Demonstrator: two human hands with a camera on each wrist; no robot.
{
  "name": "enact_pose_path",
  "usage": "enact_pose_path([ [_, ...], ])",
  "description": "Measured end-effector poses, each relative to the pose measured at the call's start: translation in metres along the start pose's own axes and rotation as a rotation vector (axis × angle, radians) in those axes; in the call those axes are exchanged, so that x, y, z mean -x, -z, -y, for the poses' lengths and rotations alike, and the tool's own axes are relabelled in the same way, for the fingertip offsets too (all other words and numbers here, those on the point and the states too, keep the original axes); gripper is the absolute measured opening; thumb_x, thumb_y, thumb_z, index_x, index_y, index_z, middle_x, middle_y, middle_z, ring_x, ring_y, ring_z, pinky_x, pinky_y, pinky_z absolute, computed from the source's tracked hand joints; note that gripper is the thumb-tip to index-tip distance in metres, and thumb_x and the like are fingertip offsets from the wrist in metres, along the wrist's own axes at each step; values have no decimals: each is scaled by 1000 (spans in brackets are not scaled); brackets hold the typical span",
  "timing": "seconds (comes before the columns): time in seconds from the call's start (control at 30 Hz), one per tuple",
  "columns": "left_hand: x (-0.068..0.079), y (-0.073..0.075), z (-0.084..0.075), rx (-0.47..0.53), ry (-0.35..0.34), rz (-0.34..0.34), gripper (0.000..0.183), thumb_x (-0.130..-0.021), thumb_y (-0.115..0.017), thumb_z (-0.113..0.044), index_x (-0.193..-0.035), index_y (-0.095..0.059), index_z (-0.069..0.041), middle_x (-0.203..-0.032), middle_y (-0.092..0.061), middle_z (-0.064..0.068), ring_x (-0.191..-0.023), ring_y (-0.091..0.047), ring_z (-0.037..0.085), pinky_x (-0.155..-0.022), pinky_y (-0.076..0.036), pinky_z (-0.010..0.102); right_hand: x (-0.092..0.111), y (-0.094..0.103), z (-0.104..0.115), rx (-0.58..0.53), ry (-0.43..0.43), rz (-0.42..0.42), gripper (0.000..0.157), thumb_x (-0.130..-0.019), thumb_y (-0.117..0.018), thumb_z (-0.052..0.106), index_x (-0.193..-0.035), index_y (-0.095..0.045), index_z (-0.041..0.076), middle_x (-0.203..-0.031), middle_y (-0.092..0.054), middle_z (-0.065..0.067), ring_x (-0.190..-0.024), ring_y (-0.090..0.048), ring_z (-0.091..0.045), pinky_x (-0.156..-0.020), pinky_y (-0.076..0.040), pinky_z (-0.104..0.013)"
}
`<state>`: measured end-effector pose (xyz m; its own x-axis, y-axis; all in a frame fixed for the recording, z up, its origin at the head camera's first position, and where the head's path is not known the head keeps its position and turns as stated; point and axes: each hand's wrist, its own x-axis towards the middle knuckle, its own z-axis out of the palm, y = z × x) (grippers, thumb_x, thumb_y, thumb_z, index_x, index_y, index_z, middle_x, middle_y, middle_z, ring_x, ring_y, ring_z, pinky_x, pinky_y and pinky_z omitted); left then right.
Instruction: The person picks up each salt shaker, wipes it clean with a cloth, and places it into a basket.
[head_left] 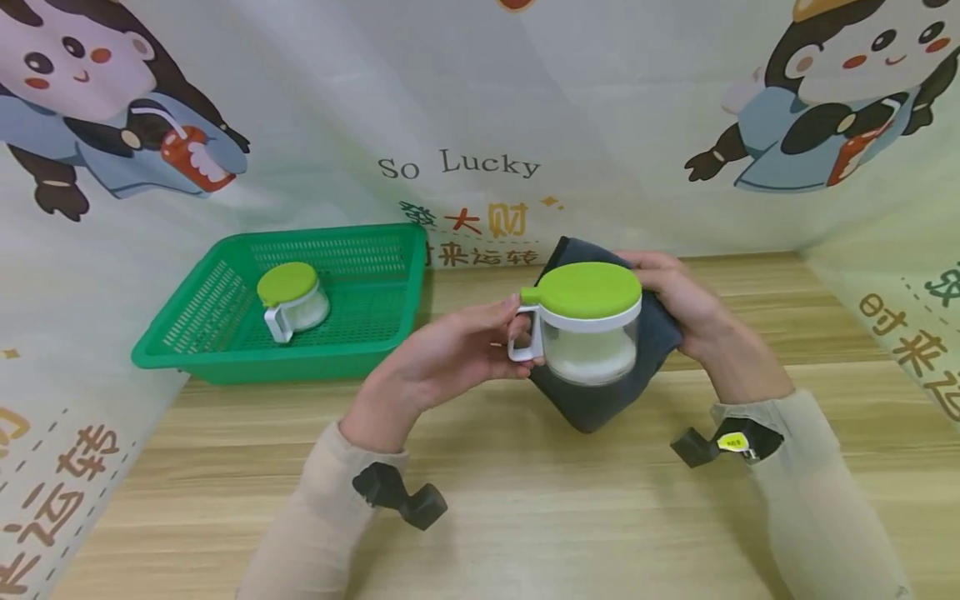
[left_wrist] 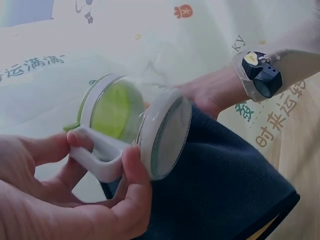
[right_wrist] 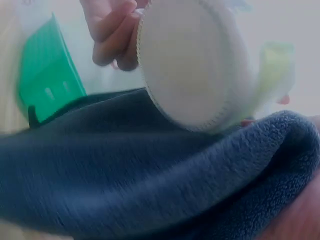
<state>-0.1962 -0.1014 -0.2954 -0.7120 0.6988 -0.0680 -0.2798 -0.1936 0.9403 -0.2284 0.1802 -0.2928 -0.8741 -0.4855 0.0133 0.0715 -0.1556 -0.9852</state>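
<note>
My left hand (head_left: 457, 350) grips the white handle of a clear seasoning jar (head_left: 589, 346) with a green lid, held above the table. White contents show through its wall. Behind the jar, a dark blue-grey cloth (head_left: 588, 408) hangs from my right hand (head_left: 678, 304), which holds it against the jar's far side. In the left wrist view the thumb and fingers curl round the handle (left_wrist: 102, 157), and the jar (left_wrist: 167, 132) is tipped so its base shows. The right wrist view has the cloth (right_wrist: 125, 175) across the front, with the jar's base (right_wrist: 185, 65) above it; the right fingers are mostly hidden there.
A green plastic basket (head_left: 375, 358) stands at the back left of the wooden table (head_left: 525, 517). Inside it sits a second seasoning jar (head_left: 307, 310) with a green lid and white handle. A printed curtain (head_left: 465, 83) hangs behind and along both sides.
</note>
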Motion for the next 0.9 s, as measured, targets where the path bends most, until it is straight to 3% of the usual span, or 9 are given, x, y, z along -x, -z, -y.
enact_pose_path([
  [0.17, -1, -1, -2, -41, -59, -151, 41, -112, -42, -30, -77, -57, -15, -94, -52, 2, -93, -58, 24, -84, -51, 32, 5, -1, 8, 121, -17, -134, 22, -107, -50, 12, -123, -65, 14, -94, -76, 1, -71, -75, -10, -65, -62, -26],
  [0.37, -7, -13, 3, -81, -105, -374, 34, -110, -49, -27, -82, -63, -14, -98, -58, 2, -94, -55, 22, -84, -53, 31, 7, -14, 16, 480, 11, -298, 36, -108, -53, 19, -138, -56, 0, -86, -70, 10, -68, -70, -5, -68, -59, -23],
  [0.47, -11, -20, 7, -98, -111, -447, 31, -109, -52, -26, -86, -65, -11, -92, -60, 1, -90, -57, 21, -84, -54, 29, 9, -26, 16, 680, 45, -377, 36, -107, -53, 20, -137, -59, 1, -90, -69, 0, -71, -66, -9, -72, -54, -24],
  [0.57, -14, -24, 10, -120, -114, -480, 29, -109, -54, -26, -91, -66, -7, -90, -60, 1, -87, -58, 19, -86, -54, 28, 11, -38, 15, 806, 68, -428, 36, -107, -53, 21, -138, -60, 4, -101, -71, -14, -78, -65, -18, -76, -50, -30],
  [0.73, -12, -23, 9, -128, -127, -509, 29, -108, -54, -30, -99, -68, -6, -92, -60, 1, -90, -59, 19, -93, -54, 32, 13, -55, 13, 817, 86, -420, 38, -107, -54, 22, -141, -60, 7, -115, -71, -20, -91, -68, -28, -84, -50, -36],
  [0.83, -9, -19, 5, -109, -145, -522, 28, -108, -54, -31, -99, -68, -8, -93, -63, 1, -90, -60, 18, -94, -54, 32, 15, -59, 14, 741, 112, -392, 35, -106, -56, 20, -138, -62, 6, -114, -72, -18, -90, -68, -21, -86, -50, -33],
  [0.9, -6, -15, 0, -90, -167, -518, 28, -108, -54, -32, -97, -68, -10, -94, -63, 2, -89, -61, 18, -93, -55, 32, 17, -59, 15, 656, 134, -398, 34, -105, -57, 18, -135, -64, 4, -106, -74, -10, -85, -68, -13, -84, -53, -28],
])
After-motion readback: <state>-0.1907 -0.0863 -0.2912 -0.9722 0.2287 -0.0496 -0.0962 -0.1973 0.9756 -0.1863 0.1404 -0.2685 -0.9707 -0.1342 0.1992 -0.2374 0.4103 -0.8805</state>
